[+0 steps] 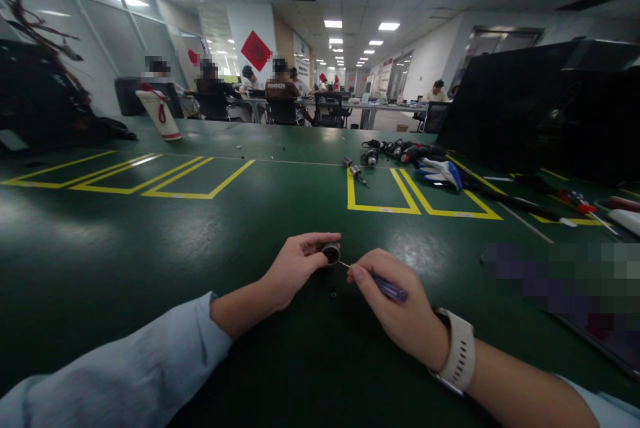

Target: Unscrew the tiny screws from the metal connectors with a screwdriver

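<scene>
Pinching a round, dark hollow part between thumb and fingers, the left hand is holding it just above mid-table, its hollow face turning toward the wearer. The right hand is gripping a slim purple-handled screwdriver, fingers closing narrowly near the shaft; its tip is meeting the part's lower right edge, whether inside or only touching I cannot tell.

Risk, as I am judging it: tip skidding off the curved rim toward the left thumb if pressure is going sideways; part twisting, since only fingertips are steadying it. A small dark piece is lying loose just below the hands, where a wrist could be knocking it.

Outward: metal parts, blue-and-white gloves and a red-handled screwdriver are lying beyond, to the right. Nothing is standing between hands and part.
</scene>
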A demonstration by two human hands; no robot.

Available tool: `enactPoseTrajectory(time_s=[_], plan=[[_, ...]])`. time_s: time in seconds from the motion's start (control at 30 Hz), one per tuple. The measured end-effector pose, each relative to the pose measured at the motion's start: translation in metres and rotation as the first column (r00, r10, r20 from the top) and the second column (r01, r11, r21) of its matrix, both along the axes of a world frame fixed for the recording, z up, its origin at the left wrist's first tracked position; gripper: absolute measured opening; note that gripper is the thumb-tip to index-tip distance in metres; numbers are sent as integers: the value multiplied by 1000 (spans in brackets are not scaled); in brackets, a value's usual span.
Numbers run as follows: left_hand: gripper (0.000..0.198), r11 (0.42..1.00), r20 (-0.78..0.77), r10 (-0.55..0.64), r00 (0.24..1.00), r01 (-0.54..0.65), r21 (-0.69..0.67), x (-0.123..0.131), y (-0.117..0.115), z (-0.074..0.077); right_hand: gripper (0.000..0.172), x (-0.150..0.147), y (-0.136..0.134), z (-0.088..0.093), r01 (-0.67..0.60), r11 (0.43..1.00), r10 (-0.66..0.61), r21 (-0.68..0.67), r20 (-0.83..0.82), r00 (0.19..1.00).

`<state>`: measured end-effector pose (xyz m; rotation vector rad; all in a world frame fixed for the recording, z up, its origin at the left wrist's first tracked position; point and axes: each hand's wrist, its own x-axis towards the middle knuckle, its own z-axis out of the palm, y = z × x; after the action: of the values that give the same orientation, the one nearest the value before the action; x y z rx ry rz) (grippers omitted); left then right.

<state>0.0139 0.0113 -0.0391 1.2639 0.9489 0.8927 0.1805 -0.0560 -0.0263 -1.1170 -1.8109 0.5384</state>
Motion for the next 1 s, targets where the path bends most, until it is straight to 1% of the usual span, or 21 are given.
enactPoseTrajectory(time_s=[0.07, 0.17, 0.27, 0.33, 0.4, 0.43, 0.5, 0.53, 0.57, 0.6, 0.63, 0.67, 0.7, 0.73, 0.77, 0.8, 0.87, 0.93, 1.0], plan=[[38, 1000, -6, -1, 1000, 1, -1, -1, 1, -1, 26, 2, -1, 3, 24, 999, -25, -24, -41, 999], [38, 1000, -17, 5, 1000, -6, -14, -2, 2, -2, 33, 3, -1, 5, 43, 993, -53, -113, -89, 995], [39, 999, -26, 17, 1000, -17, -27, -1, 2, 0, 34, 4, 2, 2, 36, 979, -63, -202, -125, 990], [39, 999, -21, 30, 999, -31, -33, 0, 1, 1, 34, 4, 5, 0, 31, 971, -64, -236, -134, 989], [38, 999, -9, 38, 999, -38, -36, 1, -1, 2, 35, 4, 6, 0, 34, 973, -64, -230, -124, 990], [38, 998, -1, 43, 999, -44, -36, 2, -1, 3, 35, 4, 5, 0, 36, 979, -60, -202, -112, 992], [38, 997, 10, 63, 998, -63, -41, 3, -1, 3, 29, 4, 1, 3, 1, 995, -8, -96, -72, 997], [38, 996, 18, 80, 997, -79, -47, 3, 0, 3, 24, 3, -2, 5, -63, 998, 62, -29, -37, 997], [38, 993, 30, 102, 994, -101, -54, 3, 1, 2, 17, 2, -6, 6, -159, 987, 158, 34, 22, 987], [37, 990, 45, 130, 991, -127, -62, 3, 3, 2, 12, 0, -10, 7, -277, 958, 268, 75, 112, 957], [35, 986, 63, 158, 985, -154, -71, 2, 5, 2, 10, -2, -13, 7, -392, 915, 363, 95, 224, 904], [34, 980, 83, 191, 978, -184, -77, 2, 8, 2, 11, -5, -16, 6, -489, 867, 432, 96, 346, 833], [32, 972, 101, 226, 969, -218, -83, 1, 10, 2, 13, -7, -18, 5, -559, 825, 464, 84, 464, 754], [31, 965, 115, 258, 959, -249, -88, -1, 13, 1, 16, -9, -20, 4, -603, 795, 467, 71, 563, 682], [29, 956, 125, 287, 950, -277, -92, -2, 15, 1, 18, -11, -20, 2, -628, 776, 455, 59, 637, 622], [28, 948, 133, 314, 940, -303, -95, -3, 18, 1, 20, -12, -19, 0, -639, 768, 438, 51, 687, 580], [26, 935, 147, 352, 924, -340, -99, -4, 21, 1, 21, -11, -14, -2, -620, 784, 396, 35, 741, 542], [25, 929, 156, 368, 916, -356, -100, -5, 23, 1, 20, -8, -6, -3, -562, 827, 347, 33, 756, 555], [25, 929, 155, 368, 917, -357, -97, -5, 24, 0, 18, -5, 3, -5, -491, 870, 299, 40, 748, 592]])
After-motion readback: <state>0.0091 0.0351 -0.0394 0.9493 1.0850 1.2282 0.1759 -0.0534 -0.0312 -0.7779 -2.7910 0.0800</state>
